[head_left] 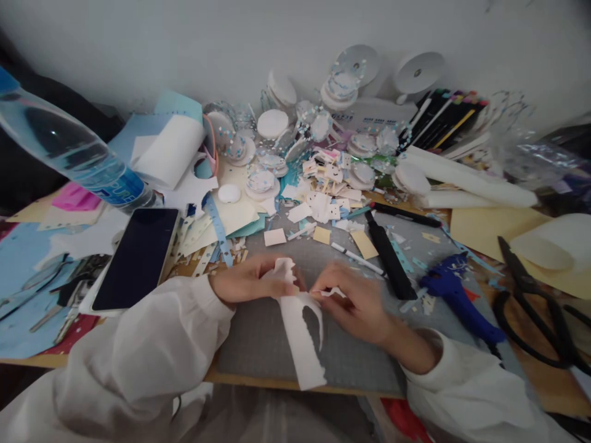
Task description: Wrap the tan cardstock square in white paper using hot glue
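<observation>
A torn-edged strip of white paper (300, 351) hangs toward the table's front edge, with a curved cut-out along its right side. My left hand (252, 280) pinches its upper part between thumb and fingers. Close beside it, my right hand (353, 301) is closed on a narrow curled piece of the same paper; whether that piece is fully separate I cannot tell. Both hands are above a grey cutting mat (258, 363). Just beyond them lie a small white card (274, 237), a yellow card (364, 244) and a white pen (357, 258).
Right of the mat's middle are a black marker-like tool (390, 258), a blue glue gun (462, 298) and black scissors (530, 301). On the left are a phone (138, 258) and a tilted water bottle (74, 144). Paper scraps (323, 184) and beaded white discs (261, 178) crowd the back.
</observation>
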The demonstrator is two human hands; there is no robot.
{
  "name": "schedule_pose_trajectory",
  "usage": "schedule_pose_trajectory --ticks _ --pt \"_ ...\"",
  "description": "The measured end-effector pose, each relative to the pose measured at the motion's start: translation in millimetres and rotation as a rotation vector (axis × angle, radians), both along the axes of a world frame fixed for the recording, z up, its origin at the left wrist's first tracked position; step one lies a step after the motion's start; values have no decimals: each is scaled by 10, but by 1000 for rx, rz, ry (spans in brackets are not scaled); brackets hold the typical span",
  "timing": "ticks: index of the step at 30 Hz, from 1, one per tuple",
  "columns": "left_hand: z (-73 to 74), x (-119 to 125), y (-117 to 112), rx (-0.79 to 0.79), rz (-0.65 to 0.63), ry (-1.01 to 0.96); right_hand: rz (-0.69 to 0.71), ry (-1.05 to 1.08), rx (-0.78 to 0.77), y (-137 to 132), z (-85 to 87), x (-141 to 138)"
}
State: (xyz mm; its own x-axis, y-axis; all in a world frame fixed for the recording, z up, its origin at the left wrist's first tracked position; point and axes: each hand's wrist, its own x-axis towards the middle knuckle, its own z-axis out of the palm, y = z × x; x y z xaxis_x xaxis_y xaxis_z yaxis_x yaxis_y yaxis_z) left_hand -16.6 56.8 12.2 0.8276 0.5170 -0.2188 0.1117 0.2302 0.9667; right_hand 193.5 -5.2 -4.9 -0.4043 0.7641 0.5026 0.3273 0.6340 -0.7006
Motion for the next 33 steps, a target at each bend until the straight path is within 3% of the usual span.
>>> schedule_pose_trajectory --ticks 4,7,16,21,27,31,33 --pt "-34 69 -87 5 51 73 -10 -11 -61 -22 2 -49" --pt "-54 71 -107 -6 53 95 -38 -31 -202 -42 19 -71" --pt "44 36 -72 27 -125 100 -38 55 -689 -59 70 -82" --pt "18 47 -88 84 -55 110 -21 91 -802 -70 108 -96" --pt "-13 15 -95 10 -111 65 -1 55 -812 -56 116 -66" --pt "34 -23 -85 -43 -153 18 -22 60 -863 -24 119 -6" --pt "92 -58 -59 -19 -106 13 -55 90 -870 -1 113 19"
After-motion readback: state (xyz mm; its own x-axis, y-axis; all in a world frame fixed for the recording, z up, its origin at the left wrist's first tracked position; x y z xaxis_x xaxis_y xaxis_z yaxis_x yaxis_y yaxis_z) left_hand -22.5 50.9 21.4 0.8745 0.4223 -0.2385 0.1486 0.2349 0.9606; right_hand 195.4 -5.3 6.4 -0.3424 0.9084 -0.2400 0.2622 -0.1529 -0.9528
